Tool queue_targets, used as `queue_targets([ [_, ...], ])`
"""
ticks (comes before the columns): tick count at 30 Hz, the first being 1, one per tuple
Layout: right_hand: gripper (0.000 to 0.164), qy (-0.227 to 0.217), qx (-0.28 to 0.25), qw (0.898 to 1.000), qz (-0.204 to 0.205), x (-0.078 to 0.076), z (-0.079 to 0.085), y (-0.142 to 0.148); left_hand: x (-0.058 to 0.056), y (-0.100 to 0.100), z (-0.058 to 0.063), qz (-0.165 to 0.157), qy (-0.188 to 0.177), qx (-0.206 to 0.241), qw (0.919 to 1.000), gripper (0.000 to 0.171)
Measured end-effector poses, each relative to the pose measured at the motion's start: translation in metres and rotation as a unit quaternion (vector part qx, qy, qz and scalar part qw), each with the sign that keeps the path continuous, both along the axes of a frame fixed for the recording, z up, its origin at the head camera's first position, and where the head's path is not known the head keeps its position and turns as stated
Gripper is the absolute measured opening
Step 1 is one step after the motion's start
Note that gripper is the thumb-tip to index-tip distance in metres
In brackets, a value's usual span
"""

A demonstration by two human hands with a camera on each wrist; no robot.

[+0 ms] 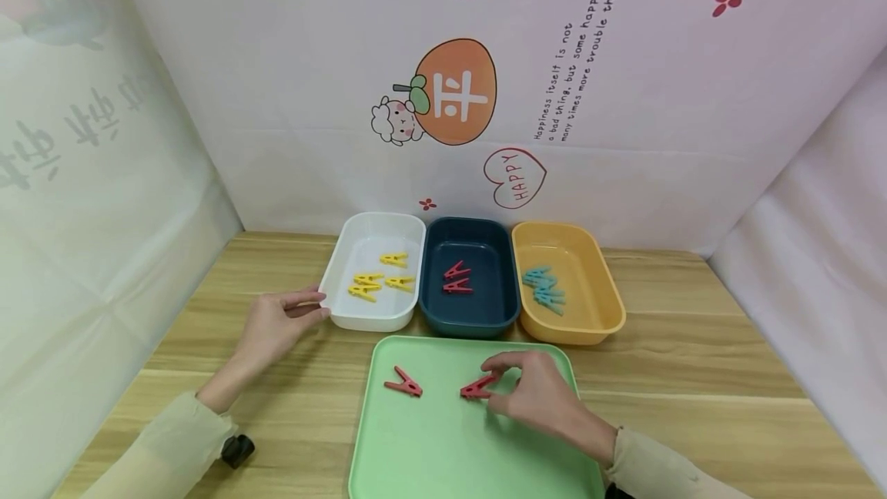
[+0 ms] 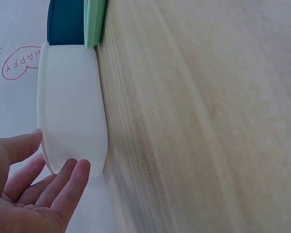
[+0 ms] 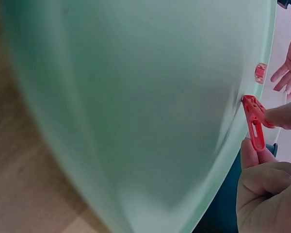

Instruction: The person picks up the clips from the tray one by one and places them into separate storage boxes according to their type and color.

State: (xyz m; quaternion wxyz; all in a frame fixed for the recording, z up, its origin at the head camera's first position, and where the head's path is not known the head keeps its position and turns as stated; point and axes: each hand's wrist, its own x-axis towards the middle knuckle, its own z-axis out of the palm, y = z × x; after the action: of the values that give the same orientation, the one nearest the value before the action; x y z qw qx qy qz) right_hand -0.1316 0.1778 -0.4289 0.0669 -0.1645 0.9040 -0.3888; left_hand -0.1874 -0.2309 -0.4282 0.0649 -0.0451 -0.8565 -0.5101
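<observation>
Over the green tray (image 1: 416, 453), my right hand (image 1: 540, 400) pinches a red clothespin (image 1: 476, 387) by its two legs. The right wrist view shows the same clothespin (image 3: 254, 121) between thumb and fingers, its nose end close to the tray surface. Another red clothespin (image 1: 405, 383) lies on the tray to the left. My left hand (image 1: 273, 323) is at the left side of the white bin (image 1: 370, 324), its fingertips touching the rim and outer wall. In the left wrist view, the left hand's fingers (image 2: 63, 187) are loosely extended beside the bin wall.
Several yellow clothespins (image 1: 398, 283) lie in the white bin. Two red clothespins (image 1: 457, 286) are in the dark blue bin (image 1: 471, 327). The yellow-orange bin (image 1: 589, 333) holds several teal clothespins (image 1: 547, 297). A printed cloth (image 1: 312, 98) hangs behind the wooden table (image 1: 693, 376).
</observation>
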Motion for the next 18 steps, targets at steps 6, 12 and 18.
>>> queue_targets([
  [6, 0.028, 0.004, 0.02, 1.0, 0.004, 0.001, -0.001, 0.002, 0.0, 0.001, 0.0, 0.002, -0.003, 0.005, 1.0, 0.036],
  [12, 0.031, 0.0, 0.005, 1.0, -0.015, 0.003, 0.001, 0.006, 0.0, 0.0, 0.0, 0.001, -0.005, 0.003, 1.0, 0.036],
  [18, 0.035, -0.028, -0.058, 0.998, -0.027, -0.002, 0.015, 0.013, 0.001, 0.0, 0.0, -0.002, 0.0, 0.0, 1.0, 0.036],
])
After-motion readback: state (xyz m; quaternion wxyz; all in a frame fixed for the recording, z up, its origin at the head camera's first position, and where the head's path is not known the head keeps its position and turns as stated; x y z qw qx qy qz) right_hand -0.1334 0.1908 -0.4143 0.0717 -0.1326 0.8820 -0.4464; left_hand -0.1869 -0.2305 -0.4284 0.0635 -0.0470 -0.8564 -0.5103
